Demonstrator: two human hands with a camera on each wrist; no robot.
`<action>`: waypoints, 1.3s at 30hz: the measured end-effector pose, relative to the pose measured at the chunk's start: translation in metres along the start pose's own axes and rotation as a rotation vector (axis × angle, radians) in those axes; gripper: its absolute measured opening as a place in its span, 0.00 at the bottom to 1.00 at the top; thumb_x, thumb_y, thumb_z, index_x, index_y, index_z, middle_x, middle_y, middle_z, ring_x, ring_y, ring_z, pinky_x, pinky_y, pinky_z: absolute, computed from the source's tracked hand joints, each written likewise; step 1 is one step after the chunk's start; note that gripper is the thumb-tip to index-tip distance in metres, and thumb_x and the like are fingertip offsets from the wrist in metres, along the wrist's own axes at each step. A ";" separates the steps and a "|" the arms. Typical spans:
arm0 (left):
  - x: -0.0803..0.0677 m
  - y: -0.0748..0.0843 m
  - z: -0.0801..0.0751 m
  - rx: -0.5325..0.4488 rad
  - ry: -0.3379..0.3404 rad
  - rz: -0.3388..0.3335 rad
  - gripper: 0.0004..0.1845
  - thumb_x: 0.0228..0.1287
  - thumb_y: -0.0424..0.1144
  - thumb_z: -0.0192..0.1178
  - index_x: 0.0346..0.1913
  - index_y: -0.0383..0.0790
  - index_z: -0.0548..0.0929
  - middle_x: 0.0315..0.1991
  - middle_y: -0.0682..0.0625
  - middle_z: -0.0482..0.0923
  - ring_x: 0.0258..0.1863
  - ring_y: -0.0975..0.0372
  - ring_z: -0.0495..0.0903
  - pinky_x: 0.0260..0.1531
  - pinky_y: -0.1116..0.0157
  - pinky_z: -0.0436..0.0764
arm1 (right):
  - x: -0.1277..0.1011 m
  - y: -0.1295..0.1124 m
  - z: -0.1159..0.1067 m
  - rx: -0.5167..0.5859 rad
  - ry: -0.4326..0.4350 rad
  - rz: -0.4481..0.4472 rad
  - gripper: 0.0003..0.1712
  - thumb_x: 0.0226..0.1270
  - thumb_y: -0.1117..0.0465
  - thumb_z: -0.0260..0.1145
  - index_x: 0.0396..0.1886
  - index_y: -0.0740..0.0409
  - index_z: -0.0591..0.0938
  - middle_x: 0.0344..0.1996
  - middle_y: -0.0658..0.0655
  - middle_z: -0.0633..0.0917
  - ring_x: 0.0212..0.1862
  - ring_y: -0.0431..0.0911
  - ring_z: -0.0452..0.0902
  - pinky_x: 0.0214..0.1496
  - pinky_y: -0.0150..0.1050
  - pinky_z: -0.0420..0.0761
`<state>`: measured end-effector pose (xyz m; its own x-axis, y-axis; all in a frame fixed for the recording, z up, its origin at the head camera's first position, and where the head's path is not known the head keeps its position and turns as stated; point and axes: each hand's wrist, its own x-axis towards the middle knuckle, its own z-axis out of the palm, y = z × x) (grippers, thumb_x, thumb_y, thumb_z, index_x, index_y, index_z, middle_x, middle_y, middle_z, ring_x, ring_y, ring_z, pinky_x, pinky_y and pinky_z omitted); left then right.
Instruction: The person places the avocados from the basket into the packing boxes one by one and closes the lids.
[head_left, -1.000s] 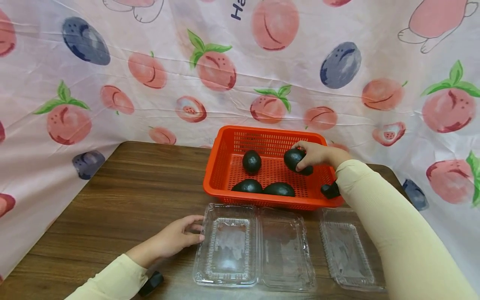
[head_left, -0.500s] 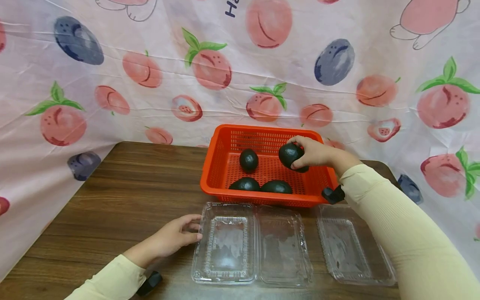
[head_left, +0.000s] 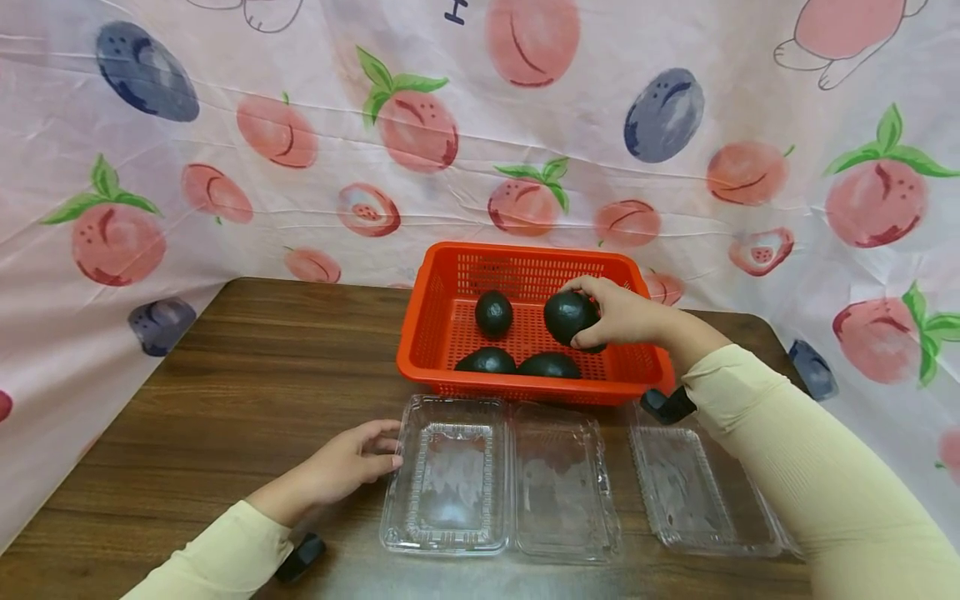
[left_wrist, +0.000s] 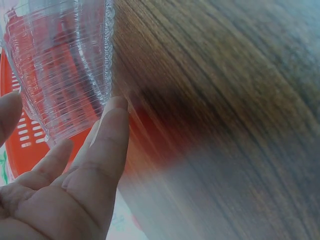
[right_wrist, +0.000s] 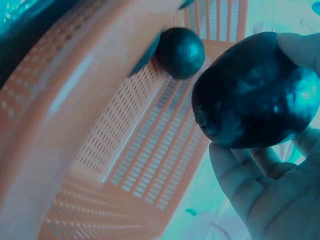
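An avocado (head_left: pixel 567 317), likely firm, weighty and smooth-skinned, sits clasped around its middle in the right hand (head_left: pixel 622 314) above the orange basket (head_left: pixel 427 333), while the left hand's (head_left: pixel 341 467) relaxed fingertips (left_wrist: pixel 112 125) touch the clear clamshell tray (head_left: pixel 450 475).

Right hand (right_wrist: pixel 280 195) grips avocado (right_wrist: pixel 252 92) above basket (right_wrist: pixel 145 150)
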<state>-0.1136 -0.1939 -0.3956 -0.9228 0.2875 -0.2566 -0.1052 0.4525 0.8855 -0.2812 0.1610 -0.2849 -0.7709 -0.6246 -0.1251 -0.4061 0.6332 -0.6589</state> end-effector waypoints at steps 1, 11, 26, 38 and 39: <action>0.000 0.000 0.000 -0.002 0.002 -0.003 0.29 0.64 0.34 0.61 0.64 0.23 0.66 0.51 0.32 0.78 0.47 0.51 0.80 0.38 0.58 0.80 | -0.001 -0.002 0.001 -0.003 -0.003 -0.008 0.36 0.51 0.66 0.72 0.60 0.65 0.68 0.50 0.66 0.74 0.48 0.56 0.73 0.50 0.47 0.76; 0.000 -0.002 0.001 -0.006 0.008 -0.004 0.29 0.65 0.34 0.61 0.65 0.24 0.66 0.51 0.32 0.78 0.47 0.51 0.80 0.38 0.57 0.80 | -0.013 -0.015 0.014 -0.039 -0.003 -0.025 0.36 0.51 0.64 0.72 0.60 0.62 0.69 0.52 0.64 0.73 0.54 0.57 0.66 0.52 0.50 0.74; -0.001 -0.002 0.001 -0.006 0.012 -0.006 0.28 0.65 0.33 0.60 0.64 0.25 0.67 0.52 0.32 0.78 0.49 0.49 0.79 0.39 0.57 0.80 | -0.032 -0.031 0.034 -0.057 0.038 -0.065 0.39 0.49 0.63 0.73 0.63 0.57 0.69 0.54 0.61 0.71 0.55 0.53 0.64 0.52 0.48 0.72; 0.002 -0.001 0.003 0.004 0.011 -0.016 0.27 0.66 0.33 0.59 0.65 0.24 0.66 0.53 0.31 0.77 0.49 0.50 0.79 0.39 0.57 0.80 | -0.044 -0.052 0.058 -0.085 0.053 -0.133 0.38 0.47 0.64 0.74 0.61 0.55 0.72 0.52 0.58 0.72 0.54 0.51 0.65 0.51 0.47 0.73; 0.002 -0.001 0.003 0.006 0.011 -0.013 0.28 0.66 0.33 0.59 0.65 0.24 0.66 0.52 0.31 0.77 0.49 0.50 0.80 0.39 0.56 0.80 | -0.045 -0.054 0.060 -0.087 0.050 -0.138 0.37 0.46 0.64 0.74 0.60 0.55 0.72 0.52 0.58 0.72 0.54 0.51 0.65 0.51 0.47 0.73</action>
<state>-0.1147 -0.1914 -0.3978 -0.9252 0.2723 -0.2641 -0.1154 0.4612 0.8797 -0.1957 0.1277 -0.2881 -0.7272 -0.6865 0.0009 -0.5494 0.5812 -0.6003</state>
